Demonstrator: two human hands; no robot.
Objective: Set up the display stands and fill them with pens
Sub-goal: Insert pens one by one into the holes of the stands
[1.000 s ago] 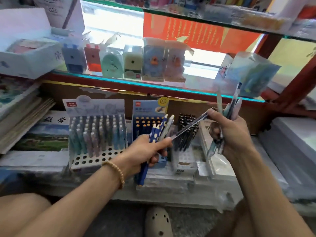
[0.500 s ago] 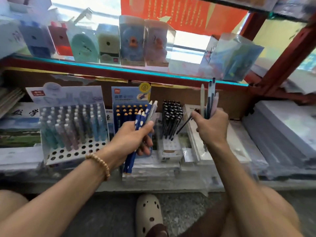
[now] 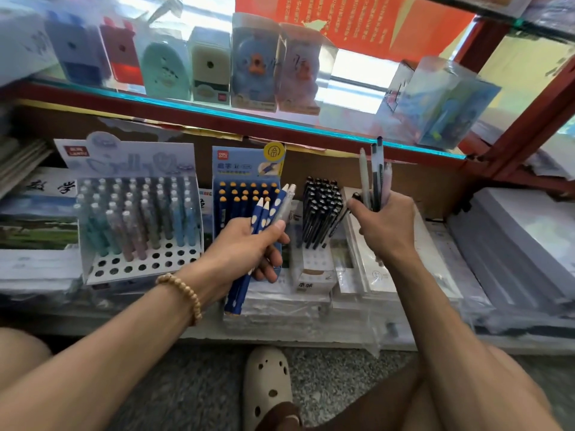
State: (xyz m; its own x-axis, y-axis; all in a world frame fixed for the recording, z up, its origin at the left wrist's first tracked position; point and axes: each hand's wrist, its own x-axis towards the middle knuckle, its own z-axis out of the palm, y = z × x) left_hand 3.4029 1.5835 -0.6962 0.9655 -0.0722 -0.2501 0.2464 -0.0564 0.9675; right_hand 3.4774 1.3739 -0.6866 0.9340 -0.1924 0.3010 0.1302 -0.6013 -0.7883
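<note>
the black pen (image 3: 340,217) that bridged both hands a second ago now hangs below the right hand (image 3: 385,227), whose fingers grip a pastel pen bunch (image 3: 375,178), by the black pen stand (image 3: 320,213). left hand (image 3: 249,247) grips blue pencils (image 3: 259,213); slotting seems next.

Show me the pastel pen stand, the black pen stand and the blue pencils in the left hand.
pastel pen stand (image 3: 137,269), head view, on its white perforated base.
black pen stand (image 3: 314,264), head view, on its white front.
blue pencils (image 3: 238,295), head view, on the lower shafts below the left hand (image 3: 245,253).
</note>
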